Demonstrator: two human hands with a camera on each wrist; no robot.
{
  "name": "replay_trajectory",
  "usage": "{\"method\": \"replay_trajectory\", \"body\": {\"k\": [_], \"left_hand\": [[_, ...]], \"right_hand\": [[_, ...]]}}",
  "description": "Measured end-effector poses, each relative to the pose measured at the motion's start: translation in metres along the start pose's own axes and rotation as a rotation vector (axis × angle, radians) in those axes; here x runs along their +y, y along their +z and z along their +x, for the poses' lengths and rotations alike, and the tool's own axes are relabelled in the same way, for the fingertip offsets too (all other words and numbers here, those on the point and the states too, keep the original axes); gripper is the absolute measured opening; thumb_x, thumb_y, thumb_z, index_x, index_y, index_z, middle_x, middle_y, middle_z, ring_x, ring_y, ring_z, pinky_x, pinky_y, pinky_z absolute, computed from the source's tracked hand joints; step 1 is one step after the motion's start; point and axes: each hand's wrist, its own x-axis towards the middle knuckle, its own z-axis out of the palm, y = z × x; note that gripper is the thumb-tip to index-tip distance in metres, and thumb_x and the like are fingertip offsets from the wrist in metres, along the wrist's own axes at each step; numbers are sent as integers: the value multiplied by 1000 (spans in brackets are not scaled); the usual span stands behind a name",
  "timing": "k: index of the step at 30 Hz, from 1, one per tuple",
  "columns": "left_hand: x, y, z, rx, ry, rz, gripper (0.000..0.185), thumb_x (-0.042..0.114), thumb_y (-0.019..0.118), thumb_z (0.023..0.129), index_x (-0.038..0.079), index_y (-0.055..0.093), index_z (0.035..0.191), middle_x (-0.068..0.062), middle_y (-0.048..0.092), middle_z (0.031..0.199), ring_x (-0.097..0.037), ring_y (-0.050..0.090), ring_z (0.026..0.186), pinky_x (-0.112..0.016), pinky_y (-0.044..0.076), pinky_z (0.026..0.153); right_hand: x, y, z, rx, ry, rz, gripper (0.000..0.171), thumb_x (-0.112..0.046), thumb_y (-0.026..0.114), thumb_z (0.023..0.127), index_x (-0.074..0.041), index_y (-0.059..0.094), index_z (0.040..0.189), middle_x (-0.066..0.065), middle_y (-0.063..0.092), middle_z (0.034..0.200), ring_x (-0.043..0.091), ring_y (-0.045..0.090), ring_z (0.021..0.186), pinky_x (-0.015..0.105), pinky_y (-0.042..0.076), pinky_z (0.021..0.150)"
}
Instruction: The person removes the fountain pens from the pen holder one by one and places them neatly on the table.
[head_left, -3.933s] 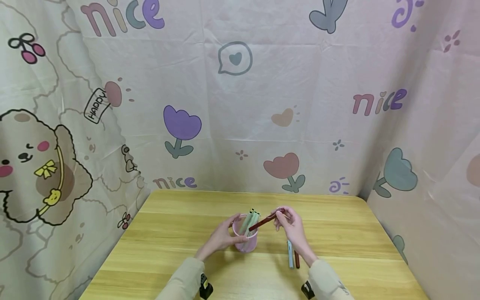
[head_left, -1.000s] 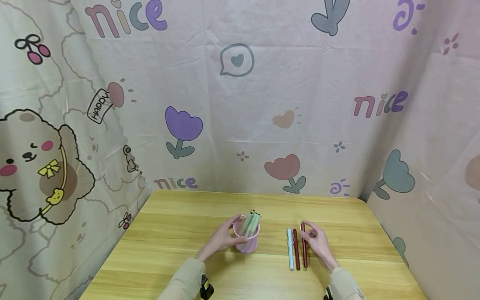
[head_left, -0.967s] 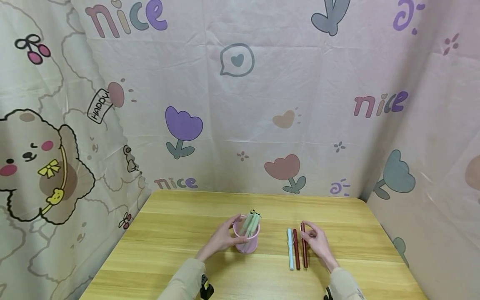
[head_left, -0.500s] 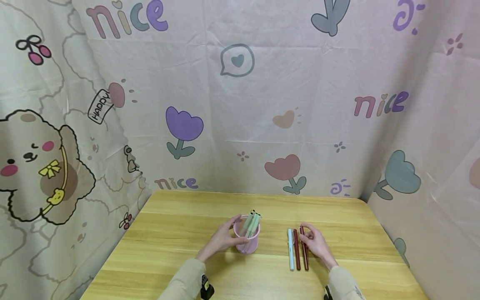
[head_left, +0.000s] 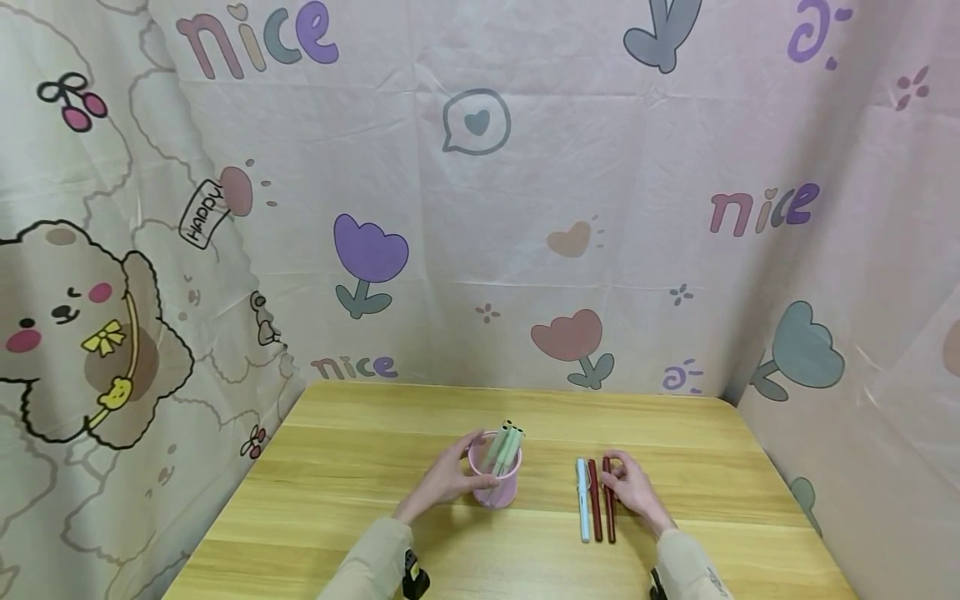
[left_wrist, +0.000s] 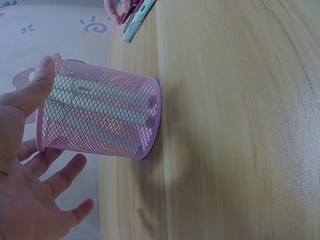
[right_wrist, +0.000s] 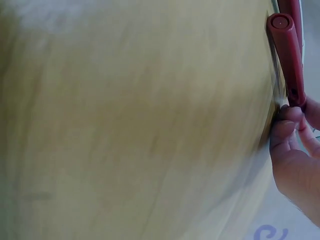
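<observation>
My left hand (head_left: pixel 448 482) wraps round a pink mesh cup (head_left: pixel 497 483) standing mid-table. In the left wrist view its thumb (left_wrist: pixel 31 92) lies on the rim of the cup (left_wrist: pixel 102 117) and the other fingers spread below. Several pale green pens (head_left: pixel 507 442) stand inside it. Right of the cup lie a light blue pen (head_left: pixel 582 504), a dark red pen (head_left: pixel 595 507) and a second dark red pen (head_left: pixel 608 508), side by side. My right hand (head_left: pixel 628 490) rests beside the outer one. Its fingertips (right_wrist: pixel 286 122) pinch that dark red pen (right_wrist: pixel 288 55).
The wooden table (head_left: pixel 360 467) is closed in on the back and both sides by a patterned cloth (head_left: pixel 480 250). Bare wood lies left of the cup and along the far edge.
The dark red pen that my right hand held over the cup now lies on the table beside the other two. In the last second the right hand nudged it closer to them. The left hand stayed put.
</observation>
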Motion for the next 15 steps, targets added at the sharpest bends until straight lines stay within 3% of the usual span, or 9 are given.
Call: {"method": "replay_trajectory", "body": {"k": [15], "left_hand": [[1,-1,-2,-3,8,12,96,38,84,81,2,34,155,-25,47,152,-48,51,134,-71,41,108]], "right_hand": [[2,1,3,-40,8,-75,39,0,59,96,6,49,133,12,53,86,20,50,76,28,43,64]]}}
